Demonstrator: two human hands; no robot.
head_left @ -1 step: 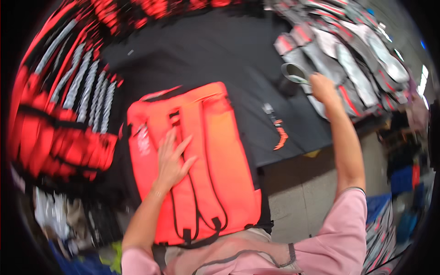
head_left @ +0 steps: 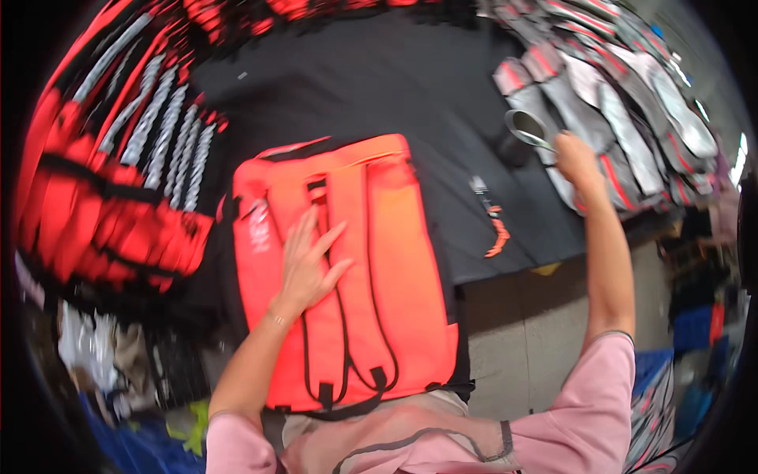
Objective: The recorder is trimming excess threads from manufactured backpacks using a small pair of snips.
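Note:
A bright red-orange backpack [head_left: 403,261] lies on the black-covered table in front of me, its shoulder straps facing up. My left hand [head_left: 306,265] rests on the straps with its fingers spread. To the right, my right hand [head_left: 579,164] is closed beside a dark round container [head_left: 517,150] with a pale oval rim. What the right fingers hold, if anything, is too blurred to make out. Between the backpack and that container lies a small tool [head_left: 496,221] with a metal tip and a curved orange handle.
Grey padded strap pieces [head_left: 624,134] with red trim are stacked at the right. More red bags [head_left: 110,229] with grey braided cords [head_left: 162,142] crowd the left side. The black table [head_left: 379,87] ends at an edge above a concrete floor [head_left: 521,332].
The whole view has shifted slightly, so the table and its things appear a little farther right. Both hands keep about the same places relative to the backpack and the container.

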